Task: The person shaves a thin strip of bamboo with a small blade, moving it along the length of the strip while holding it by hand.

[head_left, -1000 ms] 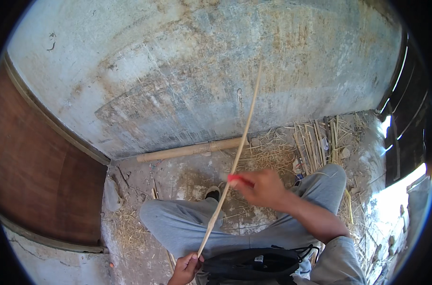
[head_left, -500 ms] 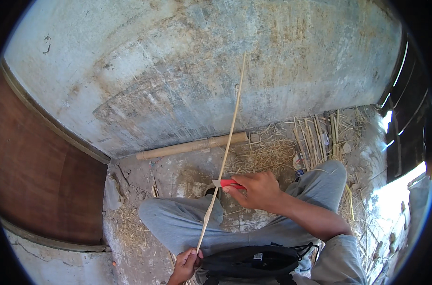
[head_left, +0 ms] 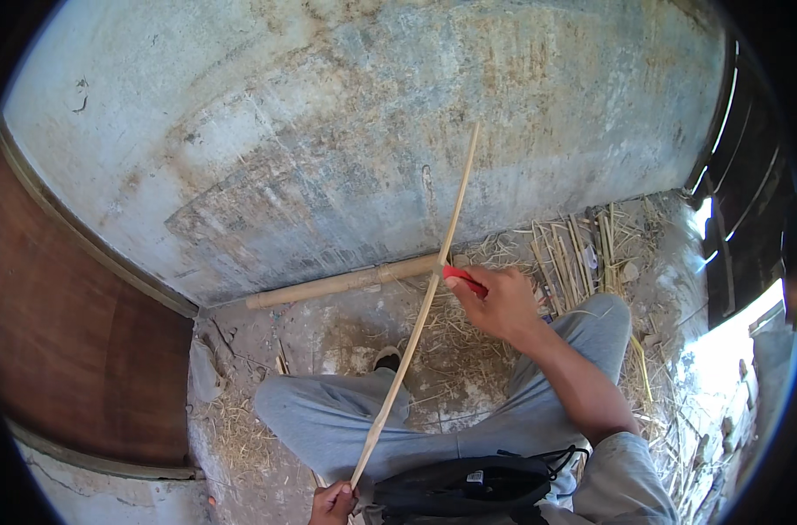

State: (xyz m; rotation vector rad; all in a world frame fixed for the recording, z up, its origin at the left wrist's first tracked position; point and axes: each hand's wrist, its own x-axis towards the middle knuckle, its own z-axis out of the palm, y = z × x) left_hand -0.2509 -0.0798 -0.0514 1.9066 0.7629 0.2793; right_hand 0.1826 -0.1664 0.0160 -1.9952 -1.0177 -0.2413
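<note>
A long, thin bamboo strip [head_left: 410,357] slants up and away from me, its far end in front of the wall. Its near end is pinched in my left hand [head_left: 333,504], low at the bottom of the view beside my lap. My right hand [head_left: 501,304] is closed round a red utility knife [head_left: 465,280]. The knife's blade lies against the strip well beyond its middle, level with the far side of the floor. A knot-like thickening shows on the strip nearer my left hand.
A bamboo pole [head_left: 346,282] lies along the foot of the stained wall [head_left: 328,131]. Split strips [head_left: 566,258] and shavings [head_left: 442,372] litter the floor to the right and middle. A black bag [head_left: 459,490] rests at my lap. A brown door panel [head_left: 83,324] stands at left.
My right hand and the knife have slid farther out along the strip, away from me. My left hand has dropped slightly toward the lower left, and the strip's far end has tilted right.
</note>
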